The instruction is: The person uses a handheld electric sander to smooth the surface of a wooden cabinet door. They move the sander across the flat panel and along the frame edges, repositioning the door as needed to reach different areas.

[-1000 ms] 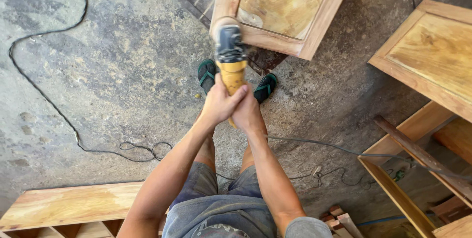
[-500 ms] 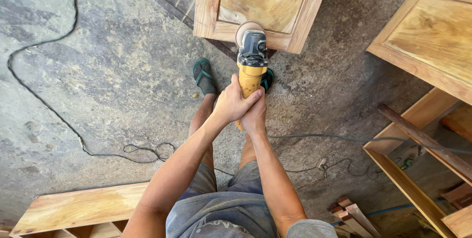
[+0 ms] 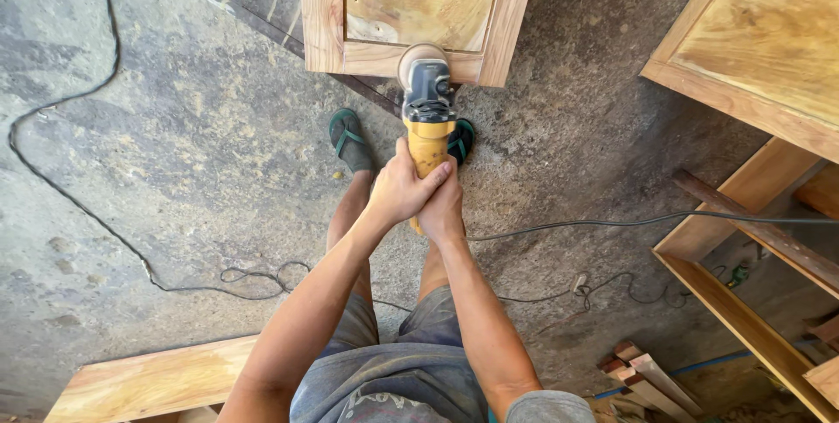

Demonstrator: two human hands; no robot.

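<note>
I hold a yellow and dark grey angle grinder [image 3: 427, 117] out in front of me with both hands wrapped round its yellow body. My left hand [image 3: 400, 191] grips from the left, my right hand [image 3: 444, 206] from the right, the two overlapping. The tool's round sanding disc [image 3: 422, 57] rests on the bottom rail of a wooden panelled door [image 3: 415, 8] lying flat ahead. My feet in green flip-flops [image 3: 350, 139] stand on the concrete just below it.
A black power cord [image 3: 114, 231] snakes across the concrete floor at the left and runs off to the right. Another panelled door [image 3: 756, 43] lies at the upper right, wooden frames [image 3: 743, 301] at the right, a plank [image 3: 149, 379] at the lower left.
The grinder has shifted to the right along the door's bottom rail, both hands still on it. The view has swung so the door sits more centred and nearer.
</note>
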